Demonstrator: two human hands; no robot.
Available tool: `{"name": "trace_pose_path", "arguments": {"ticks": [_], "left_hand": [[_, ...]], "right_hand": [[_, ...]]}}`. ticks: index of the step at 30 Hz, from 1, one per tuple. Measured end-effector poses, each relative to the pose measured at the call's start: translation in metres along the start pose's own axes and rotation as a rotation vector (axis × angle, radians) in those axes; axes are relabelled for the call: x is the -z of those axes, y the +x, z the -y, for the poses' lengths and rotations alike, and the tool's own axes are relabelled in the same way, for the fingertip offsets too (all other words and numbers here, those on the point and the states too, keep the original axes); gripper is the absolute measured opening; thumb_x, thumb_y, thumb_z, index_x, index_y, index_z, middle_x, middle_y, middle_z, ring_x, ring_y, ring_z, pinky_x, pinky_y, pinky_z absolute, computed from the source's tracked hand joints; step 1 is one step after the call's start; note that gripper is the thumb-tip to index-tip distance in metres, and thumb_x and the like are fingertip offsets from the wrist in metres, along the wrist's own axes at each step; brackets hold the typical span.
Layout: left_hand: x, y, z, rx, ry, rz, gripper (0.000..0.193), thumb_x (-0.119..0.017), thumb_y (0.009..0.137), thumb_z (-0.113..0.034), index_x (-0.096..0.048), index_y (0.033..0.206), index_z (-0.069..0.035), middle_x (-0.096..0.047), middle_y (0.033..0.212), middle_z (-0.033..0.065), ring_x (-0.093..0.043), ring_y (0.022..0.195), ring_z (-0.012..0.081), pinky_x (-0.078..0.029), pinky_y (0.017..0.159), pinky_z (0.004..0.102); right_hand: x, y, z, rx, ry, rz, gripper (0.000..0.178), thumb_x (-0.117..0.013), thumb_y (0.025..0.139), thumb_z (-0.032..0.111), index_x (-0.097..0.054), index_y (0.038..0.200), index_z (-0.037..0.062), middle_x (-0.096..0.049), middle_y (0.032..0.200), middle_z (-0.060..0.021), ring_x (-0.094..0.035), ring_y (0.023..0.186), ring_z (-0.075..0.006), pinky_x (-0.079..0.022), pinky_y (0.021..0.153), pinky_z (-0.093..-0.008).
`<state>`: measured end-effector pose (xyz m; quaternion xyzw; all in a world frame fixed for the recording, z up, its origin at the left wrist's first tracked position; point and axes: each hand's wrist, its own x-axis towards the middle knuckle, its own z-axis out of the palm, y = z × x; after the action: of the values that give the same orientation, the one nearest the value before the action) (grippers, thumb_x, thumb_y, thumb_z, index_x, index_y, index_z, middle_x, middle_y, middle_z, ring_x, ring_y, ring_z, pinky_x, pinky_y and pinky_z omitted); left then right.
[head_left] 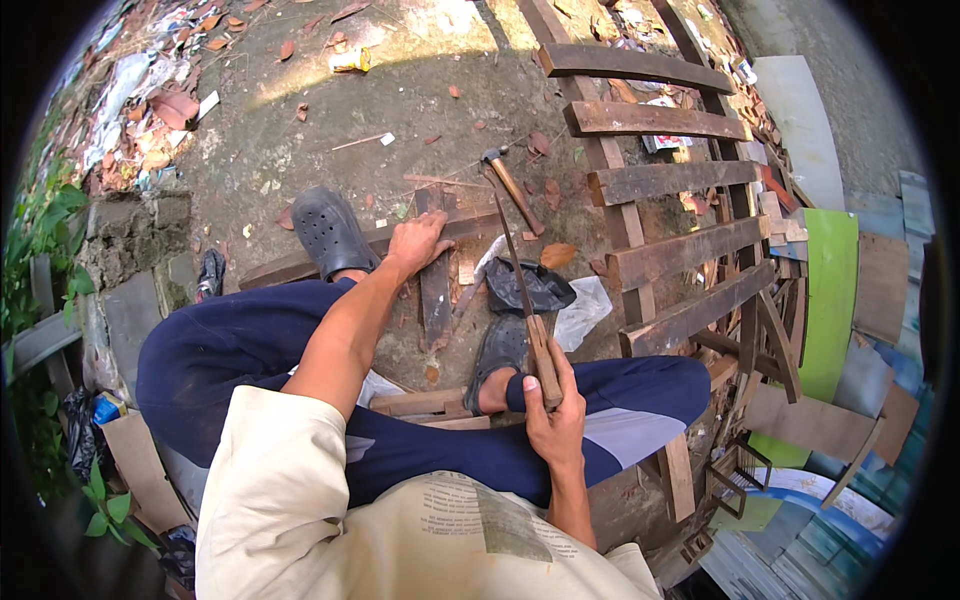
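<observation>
My left hand (416, 243) bears down on a short dark wooden board (436, 300), fingers laid across it and curled at its edge. That board crosses a longer wooden plank (280, 266) on the ground, which a foot in a dark clog (330, 228) presses from above. In my right hand (556, 425) is a handsaw (519, 268), gripped by its brown wooden handle; the narrow blade points up and away, apart from the board. A hammer (514, 190) with a wooden handle lies beyond the saw blade.
On the right stands a slatted wooden frame (680, 182). A black plastic bag (545, 290) and a clear one (583, 312) lie near my other foot. Green panel (830, 300) and sheet scraps are stacked far right. Concrete blocks (130, 240) and plants border the left; leaves litter the ground.
</observation>
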<state>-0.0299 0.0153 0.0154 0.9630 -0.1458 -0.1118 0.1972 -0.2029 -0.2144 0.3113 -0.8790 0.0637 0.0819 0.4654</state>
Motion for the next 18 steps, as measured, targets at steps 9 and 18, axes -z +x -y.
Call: {"name": "trace_pose_path", "arguments": {"ticks": [9, 18], "left_hand": [[-0.015, -0.005, 0.003, 0.011, 0.060, 0.003, 0.073, -0.069, 0.092, -0.057, -0.052, 0.145, -0.011, -0.060, 0.149, 0.0094, -0.061, 0.133, 0.0325, -0.057, 0.099, 0.0480], [0.013, 0.005, 0.006, 0.163, -0.074, 0.037, 0.100, -0.071, 0.081, -0.074, -0.049, 0.148, -0.004, -0.059, 0.147, 0.0124, -0.058, 0.131, 0.0323, -0.044, 0.113, 0.0478]], "right_hand": [[-0.003, 0.001, 0.004, -0.080, 0.027, 0.065, 0.055, -0.067, 0.102, 0.018, -0.051, 0.149, -0.0040, -0.072, 0.123, -0.0258, -0.075, 0.107, -0.0297, -0.057, 0.090, -0.0360], [-0.017, 0.011, 0.016, -0.077, 0.020, 0.075, 0.056, -0.068, 0.102, 0.018, -0.050, 0.150, -0.0034, -0.072, 0.122, -0.0269, -0.075, 0.106, -0.0301, -0.057, 0.089, -0.0368]]}}
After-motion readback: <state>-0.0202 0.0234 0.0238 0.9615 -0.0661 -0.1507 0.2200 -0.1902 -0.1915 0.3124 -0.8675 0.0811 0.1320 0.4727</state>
